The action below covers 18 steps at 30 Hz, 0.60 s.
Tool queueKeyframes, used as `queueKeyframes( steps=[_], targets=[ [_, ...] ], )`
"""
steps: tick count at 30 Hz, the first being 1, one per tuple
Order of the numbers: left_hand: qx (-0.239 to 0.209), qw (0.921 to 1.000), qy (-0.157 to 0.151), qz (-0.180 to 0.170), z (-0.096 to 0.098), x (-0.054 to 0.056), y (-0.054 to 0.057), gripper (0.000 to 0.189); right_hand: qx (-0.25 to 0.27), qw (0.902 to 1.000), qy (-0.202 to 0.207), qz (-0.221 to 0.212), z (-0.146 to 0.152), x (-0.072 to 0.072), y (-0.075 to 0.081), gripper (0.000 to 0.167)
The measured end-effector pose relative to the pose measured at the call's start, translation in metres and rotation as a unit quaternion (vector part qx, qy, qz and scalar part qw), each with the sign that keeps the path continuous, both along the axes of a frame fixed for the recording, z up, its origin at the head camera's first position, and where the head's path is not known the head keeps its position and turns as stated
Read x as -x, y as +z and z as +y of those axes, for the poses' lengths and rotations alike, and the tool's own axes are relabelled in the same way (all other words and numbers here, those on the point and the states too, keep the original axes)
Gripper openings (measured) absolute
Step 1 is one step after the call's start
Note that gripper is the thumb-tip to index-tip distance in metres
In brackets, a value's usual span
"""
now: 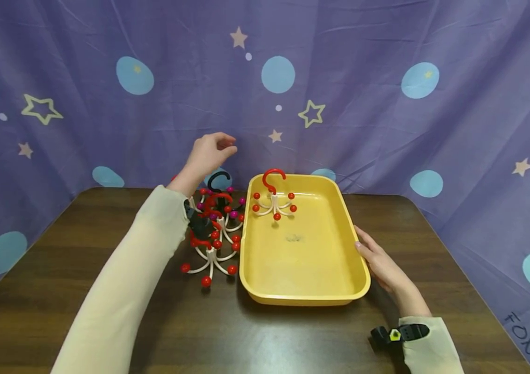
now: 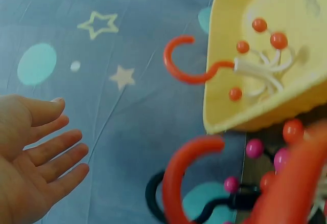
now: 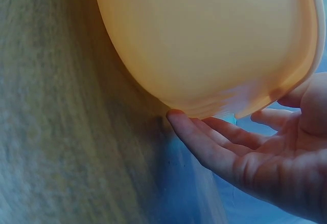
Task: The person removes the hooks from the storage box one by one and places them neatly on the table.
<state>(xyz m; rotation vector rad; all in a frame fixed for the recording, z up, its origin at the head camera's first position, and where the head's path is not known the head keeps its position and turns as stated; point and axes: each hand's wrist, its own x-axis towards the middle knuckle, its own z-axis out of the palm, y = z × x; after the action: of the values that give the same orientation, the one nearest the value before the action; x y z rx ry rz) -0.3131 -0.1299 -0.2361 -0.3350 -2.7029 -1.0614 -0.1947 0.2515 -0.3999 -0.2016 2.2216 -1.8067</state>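
My left hand (image 1: 209, 155) is raised in the air behind a group of hooked hangers, its fingers loosely bent and holding nothing. In the left wrist view, the palm and relaxed fingers show bare. A hanger with a red hook (image 1: 271, 182), white curved arms and red ball tips stands in the far left part of a yellow tray (image 1: 302, 298). With the thumb at the rim and the fingers along the outer wall, my right hand (image 1: 383, 265) grips the tray's right side.
Left of the tray stand several similar hangers, including a red-tipped one (image 1: 211, 257) in front and one with a black hook (image 1: 218, 176) and magenta balls. My left wrist partly hides them. Behind the brown table (image 1: 302, 337) hangs a purple curtain (image 1: 363, 130).
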Motion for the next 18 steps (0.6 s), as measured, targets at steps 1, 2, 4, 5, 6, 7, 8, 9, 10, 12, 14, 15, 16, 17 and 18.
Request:
queueKeyframes(
  steps=[1,2,4,5,6,7,8,9,10,12,14,15,16,17,18],
  targets=[
    [0.0,1.0,-0.004,-0.003,0.005,0.0,-0.001,0.034,-0.001,1.0,0.001,0.0,0.0,0.0,0.0,0.057],
    [0.001,1.0,-0.006,-0.004,0.009,0.001,-0.002,0.034,-0.001,1.0,-0.001,-0.002,0.0,0.0,0.0,0.057],
    [0.006,0.9999,-0.009,-0.007,0.018,0.003,-0.004,0.035,-0.001,1.0,0.0,-0.001,0.0,0.0,-0.001,0.057],
    [0.009,0.9998,-0.01,-0.011,0.023,0.003,-0.006,0.035,-0.001,1.0,0.001,-0.001,0.0,0.0,-0.001,0.057],
    [0.015,0.9997,-0.01,-0.016,0.028,0.005,-0.008,0.036,0.0,1.0,0.001,-0.001,0.0,0.001,-0.001,0.057],
    [0.02,0.9996,-0.01,-0.019,0.032,0.006,-0.011,0.037,0.0,1.0,0.001,-0.002,0.0,0.001,-0.001,0.057],
    [0.025,0.9994,-0.01,-0.021,0.037,0.007,-0.013,0.037,0.002,1.0,0.001,-0.002,0.0,0.001,-0.001,0.057],
    [0.028,0.9993,-0.01,-0.024,0.041,0.008,-0.015,0.038,0.003,1.0,0.0,-0.002,0.001,0.001,-0.001,0.057],
    [0.028,0.9991,-0.01,-0.029,0.045,0.008,-0.017,0.038,0.003,1.0,0.0,-0.002,0.001,0.001,-0.001,0.057],
    [0.029,0.999,-0.007,-0.032,0.053,0.01,-0.022,0.038,0.006,1.0,0.001,-0.002,0.001,0.001,-0.002,0.057],
    [0.022,0.9991,-0.007,-0.036,0.058,0.01,-0.025,0.039,0.008,1.0,0.003,-0.001,0.001,0.002,-0.002,0.057],
    [0.016,0.9991,-0.007,-0.039,0.06,0.011,-0.027,0.039,0.009,1.0,0.004,-0.001,0.001,0.002,-0.002,0.057],
    [0.012,0.9991,-0.008,-0.04,0.061,0.011,-0.028,0.039,0.01,0.9999,0.004,-0.001,0.0,0.002,-0.002,0.057],
    [0.009,0.9991,-0.009,-0.041,0.062,0.011,-0.03,0.039,0.012,0.9999,0.004,-0.002,0.0,0.002,-0.003,0.057],
    [0.002,0.9991,-0.01,-0.042,0.063,0.011,-0.031,0.039,0.013,0.9999,0.004,-0.002,0.0,0.003,-0.003,0.057]
  ],
)
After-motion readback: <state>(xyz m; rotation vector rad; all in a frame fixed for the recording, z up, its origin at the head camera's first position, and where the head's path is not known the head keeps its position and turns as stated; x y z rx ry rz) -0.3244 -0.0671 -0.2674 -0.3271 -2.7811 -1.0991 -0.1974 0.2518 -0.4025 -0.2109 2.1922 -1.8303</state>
